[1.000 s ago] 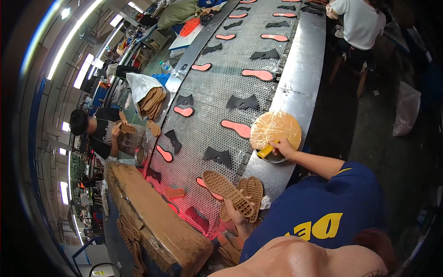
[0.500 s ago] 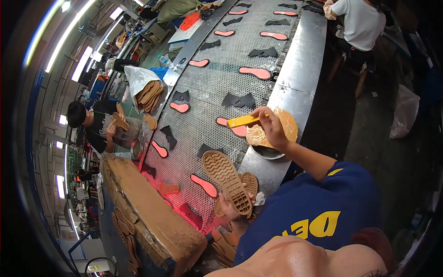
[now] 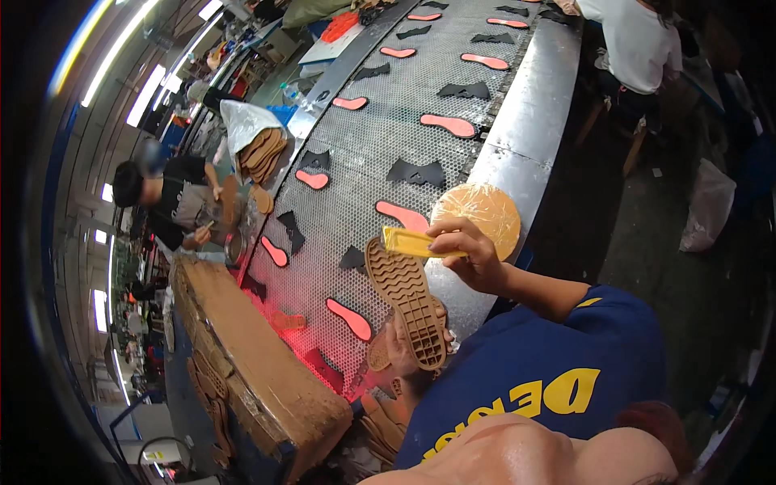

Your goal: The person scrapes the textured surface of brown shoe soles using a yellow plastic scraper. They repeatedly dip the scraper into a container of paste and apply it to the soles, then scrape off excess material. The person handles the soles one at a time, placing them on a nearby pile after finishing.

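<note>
My left hand (image 3: 396, 343) grips a brown patterned shoe sole (image 3: 411, 303) from below, its tread facing up and its toe end pointing at the conveyor. Other brown soles are partly hidden behind that hand. Between the fingers of my right hand (image 3: 475, 255) is a flat yellow tool (image 3: 408, 241), which overlaps the sole's toe end. Whether the tool touches the sole, and what its working end is, I cannot tell. Just beyond my right hand, a round tan cover (image 3: 493, 208) wrapped in clear film rests at the metal ledge.
A mesh conveyor (image 3: 339, 214) carries pink insoles (image 3: 350, 319) and black cut pieces (image 3: 416, 172) in rows. A taped brown cardboard-covered box (image 3: 250, 356) stands at the near left. Across the belt, a co-worker (image 3: 174, 202) handles a sole beside a bag of soles (image 3: 263, 153).
My right hand has brought the yellow tool down and left from the round cover to the sole's toe end. The sole has shifted slightly up and right. The co-worker's hands have moved apart.
</note>
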A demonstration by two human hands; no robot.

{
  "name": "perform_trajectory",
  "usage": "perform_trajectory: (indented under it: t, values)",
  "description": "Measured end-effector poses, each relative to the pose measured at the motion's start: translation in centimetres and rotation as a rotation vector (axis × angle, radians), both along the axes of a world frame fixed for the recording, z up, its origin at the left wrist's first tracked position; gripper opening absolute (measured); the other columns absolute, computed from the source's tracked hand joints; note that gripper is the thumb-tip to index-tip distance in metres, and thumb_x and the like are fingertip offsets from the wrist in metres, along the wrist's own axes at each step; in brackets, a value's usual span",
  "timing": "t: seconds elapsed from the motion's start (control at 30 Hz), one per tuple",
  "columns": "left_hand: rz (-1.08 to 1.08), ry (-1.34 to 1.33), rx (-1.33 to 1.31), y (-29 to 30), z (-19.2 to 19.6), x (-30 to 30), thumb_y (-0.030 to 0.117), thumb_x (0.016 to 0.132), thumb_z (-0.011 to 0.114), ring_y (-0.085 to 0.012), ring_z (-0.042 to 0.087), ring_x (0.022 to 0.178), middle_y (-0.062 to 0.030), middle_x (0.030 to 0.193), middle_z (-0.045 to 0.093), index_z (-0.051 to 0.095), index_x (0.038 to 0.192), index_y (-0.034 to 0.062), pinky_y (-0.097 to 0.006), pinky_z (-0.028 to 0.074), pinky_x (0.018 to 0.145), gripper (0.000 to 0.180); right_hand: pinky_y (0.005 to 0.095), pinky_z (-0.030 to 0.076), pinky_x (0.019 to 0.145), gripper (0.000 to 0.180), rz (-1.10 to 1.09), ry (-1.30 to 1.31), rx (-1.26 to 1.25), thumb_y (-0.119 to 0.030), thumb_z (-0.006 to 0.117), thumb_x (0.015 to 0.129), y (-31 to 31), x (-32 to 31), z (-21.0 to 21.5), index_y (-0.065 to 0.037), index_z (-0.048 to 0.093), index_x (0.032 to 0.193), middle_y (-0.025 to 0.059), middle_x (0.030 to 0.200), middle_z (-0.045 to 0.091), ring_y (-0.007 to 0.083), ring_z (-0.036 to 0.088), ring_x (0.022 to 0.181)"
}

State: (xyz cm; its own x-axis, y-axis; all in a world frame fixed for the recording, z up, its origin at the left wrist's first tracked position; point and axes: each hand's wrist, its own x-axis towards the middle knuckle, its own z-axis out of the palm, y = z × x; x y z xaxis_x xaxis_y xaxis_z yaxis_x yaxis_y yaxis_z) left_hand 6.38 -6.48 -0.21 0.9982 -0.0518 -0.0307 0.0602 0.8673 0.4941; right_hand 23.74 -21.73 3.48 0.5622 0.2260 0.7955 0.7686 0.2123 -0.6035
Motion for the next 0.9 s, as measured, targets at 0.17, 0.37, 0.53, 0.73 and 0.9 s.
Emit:
perform_trajectory:
  t: [0.17, 0.37, 0.53, 0.73, 0.9]
  values:
    - [0.014, 0.124, -0.022, -0.1, 0.7, -0.3, 0.056, 0.099, 0.021, -0.0374, 0.067, 0.083, -0.031, 0.125, 0.049, 0.026, 0.143, 0.0054, -0.041, 0.061, 0.063, 0.068, 0.0346, 0.051, 0.079, 0.024, -0.061, -0.025, -0.052, -0.014, 0.07, 0.084, -0.6, 0.0, 0.3, -0.001, 0.059, 0.102, 0.0162, 0.11, 0.059, 0.0286, 0.061, 0.095]
    - [0.002, 0.019, 0.039, -0.7, 1.4, -0.1, 0.054, 0.1, 0.022, -0.0352, 0.068, 0.083, -0.0305, 0.123, 0.052, 0.021, 0.145, 0.0074, -0.039, 0.061, 0.06, 0.065, 0.0347, 0.051, 0.08, 0.023, -0.009, -0.016, -0.1, -0.02, 0.067, 0.088, -0.1, -0.9, 0.5, -0.001, 0.062, 0.1, 0.016, 0.108, 0.06, 0.0283, 0.061, 0.095]
    - [-0.011, 0.028, 0.115, -1.1, 2.2, -0.2, 0.054, 0.1, 0.022, -0.0322, 0.068, 0.08, -0.0291, 0.12, 0.054, 0.023, 0.144, 0.0059, -0.036, 0.061, 0.059, 0.065, 0.0359, 0.051, 0.082, 0.024, -0.009, -0.023, -0.145, -0.02, 0.067, 0.088, 0.8, -1.0, 0.1, 0.0, 0.062, 0.101, 0.0163, 0.107, 0.06, 0.0299, 0.061, 0.096]
    - [-0.061, 0.05, 0.157, -1.1, 2.0, -0.1, 0.057, 0.099, 0.021, -0.0299, 0.068, 0.076, -0.0264, 0.117, 0.056, 0.023, 0.143, 0.0054, -0.034, 0.061, 0.057, 0.068, 0.0372, 0.05, 0.084, 0.021, -0.032, -0.071, -0.187, -0.016, 0.066, 0.088, 0.9, -0.9, -0.3, 0.001, 0.062, 0.1, 0.0179, 0.109, 0.06, 0.0321, 0.061, 0.099]
    - [-0.049, 0.017, 0.18, -1.2, 2.4, 0.0, 0.061, 0.097, 0.022, -0.0301, 0.068, 0.075, -0.0284, 0.116, 0.056, 0.018, 0.144, 0.0062, -0.033, 0.06, 0.056, 0.072, 0.038, 0.05, 0.086, 0.022, 0.014, -0.066, -0.222, -0.017, 0.064, 0.09, 0.8, -0.8, -0.4, 0.002, 0.061, 0.101, 0.0182, 0.11, 0.06, 0.0332, 0.06, 0.101]
